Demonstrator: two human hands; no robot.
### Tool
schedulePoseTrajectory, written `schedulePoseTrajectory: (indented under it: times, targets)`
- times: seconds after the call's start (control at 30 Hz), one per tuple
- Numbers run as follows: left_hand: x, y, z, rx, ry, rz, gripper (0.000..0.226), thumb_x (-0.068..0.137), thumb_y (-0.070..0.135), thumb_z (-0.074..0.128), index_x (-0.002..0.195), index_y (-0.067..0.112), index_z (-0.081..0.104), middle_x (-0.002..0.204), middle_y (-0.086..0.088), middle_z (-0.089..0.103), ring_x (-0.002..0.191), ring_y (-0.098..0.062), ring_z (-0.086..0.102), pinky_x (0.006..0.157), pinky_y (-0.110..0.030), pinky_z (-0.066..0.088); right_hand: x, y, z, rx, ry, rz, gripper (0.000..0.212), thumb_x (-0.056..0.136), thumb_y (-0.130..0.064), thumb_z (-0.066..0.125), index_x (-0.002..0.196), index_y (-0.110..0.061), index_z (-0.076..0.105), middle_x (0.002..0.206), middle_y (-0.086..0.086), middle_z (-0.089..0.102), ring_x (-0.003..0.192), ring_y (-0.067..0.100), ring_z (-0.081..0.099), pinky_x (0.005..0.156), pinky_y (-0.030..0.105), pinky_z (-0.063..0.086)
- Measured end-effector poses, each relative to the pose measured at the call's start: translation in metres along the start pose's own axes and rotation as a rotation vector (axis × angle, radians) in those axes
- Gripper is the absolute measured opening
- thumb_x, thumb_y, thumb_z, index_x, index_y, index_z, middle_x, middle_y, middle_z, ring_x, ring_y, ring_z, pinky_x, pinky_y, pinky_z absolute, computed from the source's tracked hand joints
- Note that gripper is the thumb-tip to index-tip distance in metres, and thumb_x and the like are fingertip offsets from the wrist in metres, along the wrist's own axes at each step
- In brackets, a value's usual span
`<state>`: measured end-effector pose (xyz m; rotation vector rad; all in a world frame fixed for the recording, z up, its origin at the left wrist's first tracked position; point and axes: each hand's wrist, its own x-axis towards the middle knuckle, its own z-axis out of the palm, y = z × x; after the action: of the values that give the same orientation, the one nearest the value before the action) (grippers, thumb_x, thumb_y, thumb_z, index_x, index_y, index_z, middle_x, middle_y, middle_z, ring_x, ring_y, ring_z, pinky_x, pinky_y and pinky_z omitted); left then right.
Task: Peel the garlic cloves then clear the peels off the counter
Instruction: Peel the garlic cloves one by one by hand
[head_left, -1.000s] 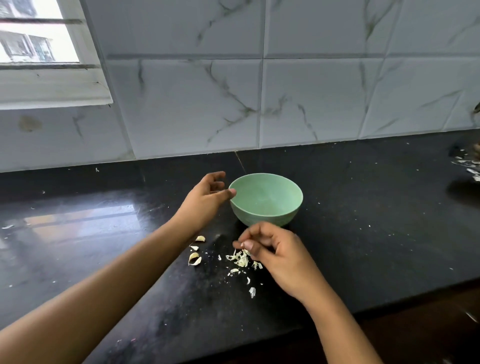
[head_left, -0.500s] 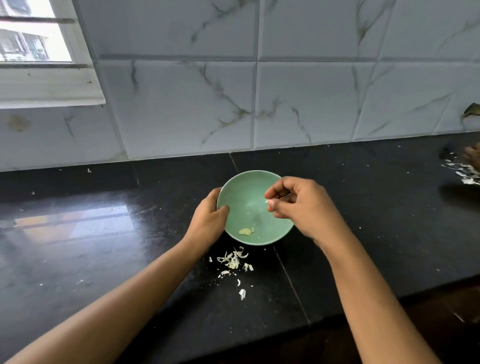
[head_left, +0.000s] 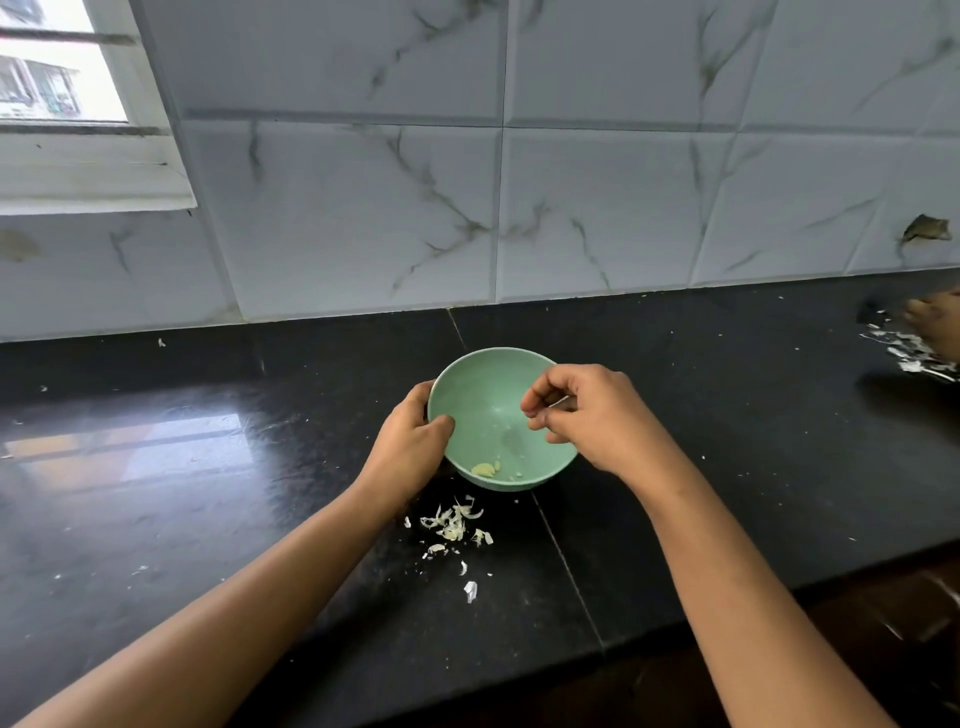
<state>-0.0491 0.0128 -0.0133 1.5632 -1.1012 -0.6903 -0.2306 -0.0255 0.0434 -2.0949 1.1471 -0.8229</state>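
Gripping the green bowl (head_left: 478, 395) by its left rim, the left hand (head_left: 410, 452) steadies it. The right hand (head_left: 597, 421) hovers above with fingertips bunched, covering the far side; whether they pinch anything is unclear. A peeled garlic clove (head_left: 484, 469) lies inside, and peels (head_left: 454, 522) litter the black counter (head_left: 208, 519) just in front.

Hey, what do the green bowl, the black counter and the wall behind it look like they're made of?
Green bowl: probably plastic or melamine; matte, even pastel colour, thin rim.
Counter: polished dark stone, likely granite; fine speckles, mirror-like window reflection, a seam.
Wall tiles: smooth ceramic, it seems, with marble-look veins; regular grout lines.
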Motion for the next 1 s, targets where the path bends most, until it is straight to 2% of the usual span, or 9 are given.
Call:
schedulePoseTrajectory:
  times: [0.23,0.33,0.43,0.5,0.6,0.7,0.8,0.87,1.0]
  targets:
    - [0.004,0.01,0.001,-0.141,-0.043,-0.181,0.034,0.09,0.007,0.048,0.122,0.019,0.05,0.102,-0.002,0.06,0.086,-0.02,0.062,0.058,-0.033,0.056,-0.007,0.002,0.01,0.105,0.119,-0.101,0.023,0.083,-0.001,0.063,0.076,-0.022,0.068,0.077,-0.005,0.07,0.076,0.006,0.069,0.074,0.035,0.059]
    - [0.007,0.017,0.0,-0.201,-0.129,-0.284,0.036,0.092,0.013,0.052,0.127,0.015,0.048,0.111,-0.008,0.059,0.092,-0.022,0.059,0.06,-0.033,0.057,-0.019,-0.007,0.023,0.139,0.134,-0.184,0.024,0.082,-0.003,0.066,0.075,-0.026,0.067,0.077,-0.009,0.07,0.076,0.005,0.068,0.075,0.03,0.058]
    - [0.006,0.022,-0.015,-0.185,-0.147,-0.271,0.039,0.094,0.024,0.056,0.131,0.017,0.046,0.114,-0.007,0.059,0.098,-0.02,0.059,0.067,-0.034,0.053,-0.03,-0.015,0.04,0.117,0.114,-0.261,0.018,0.082,-0.004,0.067,0.08,-0.022,0.069,0.076,-0.013,0.068,0.073,0.0,0.065,0.071,0.017,0.054]
    - [0.004,0.017,-0.036,-0.064,-0.094,-0.16,0.039,0.094,0.027,0.057,0.13,0.019,0.049,0.119,-0.004,0.059,0.105,-0.019,0.059,0.072,-0.034,0.051,-0.035,-0.018,0.053,0.075,0.057,-0.287,0.013,0.083,-0.005,0.067,0.084,-0.018,0.07,0.07,-0.018,0.062,0.066,-0.006,0.06,0.065,0.01,0.048]
    - [-0.005,0.002,-0.074,0.034,-0.089,0.008,0.017,0.094,0.017,0.057,0.107,0.027,0.061,0.112,-0.003,0.066,0.096,-0.016,0.063,0.079,-0.038,0.049,-0.036,-0.019,0.076,-0.037,-0.011,-0.34,0.011,0.083,-0.006,0.065,0.088,-0.014,0.07,0.07,-0.017,0.058,0.063,-0.007,0.054,0.062,0.007,0.039]
    - [-0.016,-0.017,-0.101,0.245,-0.166,0.102,0.025,0.092,0.009,0.059,0.099,0.033,0.062,0.102,0.003,0.07,0.087,-0.011,0.064,0.075,-0.034,0.051,-0.026,-0.017,0.099,-0.188,-0.08,-0.346,0.014,0.087,-0.009,0.061,0.096,-0.014,0.07,0.091,0.0,0.067,0.08,0.008,0.058,0.073,0.023,0.043]
    - [-0.013,-0.032,-0.117,0.609,-0.171,0.148,0.023,0.089,0.014,0.064,0.101,0.034,0.064,0.097,0.01,0.069,0.077,-0.003,0.062,0.068,-0.02,0.05,-0.013,-0.021,0.118,-0.327,-0.151,-0.329,0.019,0.09,-0.015,0.057,0.105,-0.017,0.068,0.103,0.004,0.065,0.096,0.024,0.06,0.083,0.036,0.047]
    - [-0.011,-0.036,-0.122,0.71,-0.222,0.144,0.021,0.087,0.02,0.067,0.105,0.031,0.067,0.096,0.01,0.068,0.074,0.002,0.058,0.063,-0.012,0.042,-0.005,-0.028,0.126,-0.41,-0.185,-0.347,0.02,0.091,-0.019,0.056,0.108,-0.019,0.067,0.105,0.004,0.063,0.1,0.025,0.059,0.083,0.036,0.047]
    - [-0.011,-0.036,-0.119,0.727,-0.261,0.184,0.014,0.084,0.028,0.071,0.097,0.031,0.073,0.081,0.015,0.062,0.073,0.001,0.055,0.061,-0.007,0.036,0.009,-0.032,0.135,-0.47,-0.226,-0.321,0.021,0.09,-0.027,0.06,0.109,-0.022,0.067,0.107,0.002,0.061,0.102,0.023,0.059,0.079,0.031,0.044]
